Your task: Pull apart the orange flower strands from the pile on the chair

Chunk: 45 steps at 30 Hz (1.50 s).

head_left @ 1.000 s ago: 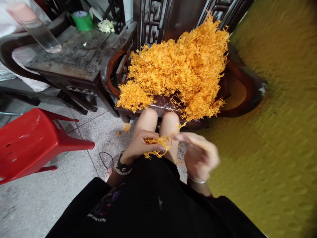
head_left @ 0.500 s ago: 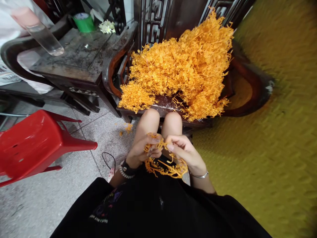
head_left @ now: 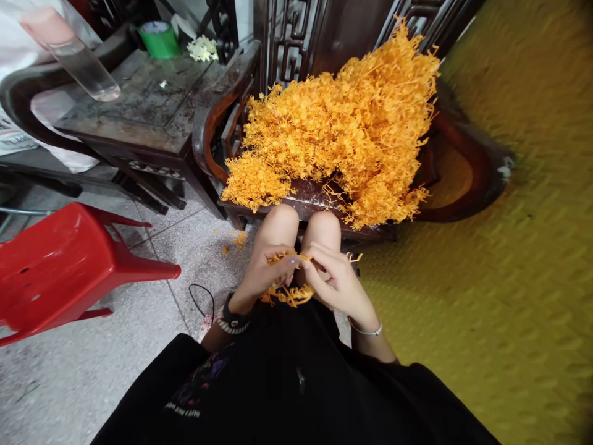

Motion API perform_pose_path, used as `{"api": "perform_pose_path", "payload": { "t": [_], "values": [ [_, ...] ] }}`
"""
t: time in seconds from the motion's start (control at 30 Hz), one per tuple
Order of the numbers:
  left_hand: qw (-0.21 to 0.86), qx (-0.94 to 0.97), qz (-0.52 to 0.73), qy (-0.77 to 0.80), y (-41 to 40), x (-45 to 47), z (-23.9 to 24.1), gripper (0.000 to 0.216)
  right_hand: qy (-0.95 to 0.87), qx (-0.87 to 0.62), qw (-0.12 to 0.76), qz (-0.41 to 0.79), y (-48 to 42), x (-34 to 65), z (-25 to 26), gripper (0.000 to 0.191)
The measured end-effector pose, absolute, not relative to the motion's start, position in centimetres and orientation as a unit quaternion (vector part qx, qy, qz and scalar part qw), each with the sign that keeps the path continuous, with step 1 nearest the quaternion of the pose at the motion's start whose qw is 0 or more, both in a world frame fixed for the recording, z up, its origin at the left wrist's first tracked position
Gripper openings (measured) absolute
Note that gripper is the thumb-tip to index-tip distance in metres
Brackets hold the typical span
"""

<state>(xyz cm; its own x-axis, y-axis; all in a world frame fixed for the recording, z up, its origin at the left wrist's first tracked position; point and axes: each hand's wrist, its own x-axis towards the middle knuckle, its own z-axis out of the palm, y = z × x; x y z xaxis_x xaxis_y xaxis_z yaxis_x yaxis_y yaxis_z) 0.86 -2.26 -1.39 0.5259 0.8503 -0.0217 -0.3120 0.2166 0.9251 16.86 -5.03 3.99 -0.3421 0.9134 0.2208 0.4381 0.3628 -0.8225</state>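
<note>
- Chair [head_left: 306, 190] of dark wood stood just before the knees [head_left: 323, 227].
- Heap of orange sprigs [head_left: 343, 123] covered most of the chair, rising highest toward the right.
- Red stool [head_left: 88, 247] stood on the floor [head_left: 148, 364], well to the left.
- Left hand [head_left: 264, 275] curled round a small bunch [head_left: 296, 296] of sprigs, gripping it near the knees.
- Right hand [head_left: 340, 281], just beside it, pinched a strand [head_left: 304, 259] between thumb and forefinger.
- Orange scraps [head_left: 239, 239] lay near the chair.
</note>
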Motion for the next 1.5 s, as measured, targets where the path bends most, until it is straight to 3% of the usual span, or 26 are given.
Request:
{"api": "perform_pose_path", "payload": {
  "t": [0.17, 0.3, 0.47, 0.63, 0.87, 1.03, 1.17, 1.33, 1.5],
  "values": [
    [0.692, 0.508, 0.391, 0.332, -2.1, 0.2, -0.3, 0.036, -0.744, -0.450, 0.356, 0.342, -4.5, 17.1, 3.9, 0.015],
    [0.736, 0.498, 0.366, 0.276, -2.2, 0.0, -0.7, 0.036, -0.679, -0.387, 0.392, 0.486, -5.1, 16.9, 3.8, 0.023],
    [0.823, 0.441, 0.324, 0.155, -2.7, 0.9, -3.5, 0.048, -0.530, -0.333, 0.445, 0.641, -5.9, 16.0, 3.7, 0.047],
    [0.838, 0.337, 0.422, 0.076, -2.5, 2.0, -4.7, 0.062, -0.324, -0.343, 0.505, 0.723, -5.1, 14.6, 3.2, 0.057],
    [0.813, 0.376, 0.415, 0.161, -2.9, 1.1, -2.1, 0.046, -0.374, -0.394, 0.574, 0.613, -4.4, 14.5, 4.1, 0.052],
    [0.779, 0.374, 0.485, 0.135, -2.9, 0.6, -0.8, 0.030, -0.411, -0.375, 0.598, 0.577, -4.4, 15.8, 4.0, 0.048],
    [0.717, 0.369, 0.555, 0.204, -2.1, -0.6, -0.5, 0.019, -0.419, -0.351, 0.595, 0.589, -4.4, 16.9, 3.5, 0.050],
    [0.633, 0.314, 0.664, 0.245, -1.1, -2.8, 0.1, 0.034, -0.422, -0.422, 0.607, 0.525, -4.3, 17.3, 3.1, 0.057],
    [0.637, 0.266, 0.688, 0.224, -1.2, -3.4, 1.2, 0.032, -0.342, -0.484, 0.652, 0.473, -3.9, 16.6, 2.9, 0.061]
  ]
}}
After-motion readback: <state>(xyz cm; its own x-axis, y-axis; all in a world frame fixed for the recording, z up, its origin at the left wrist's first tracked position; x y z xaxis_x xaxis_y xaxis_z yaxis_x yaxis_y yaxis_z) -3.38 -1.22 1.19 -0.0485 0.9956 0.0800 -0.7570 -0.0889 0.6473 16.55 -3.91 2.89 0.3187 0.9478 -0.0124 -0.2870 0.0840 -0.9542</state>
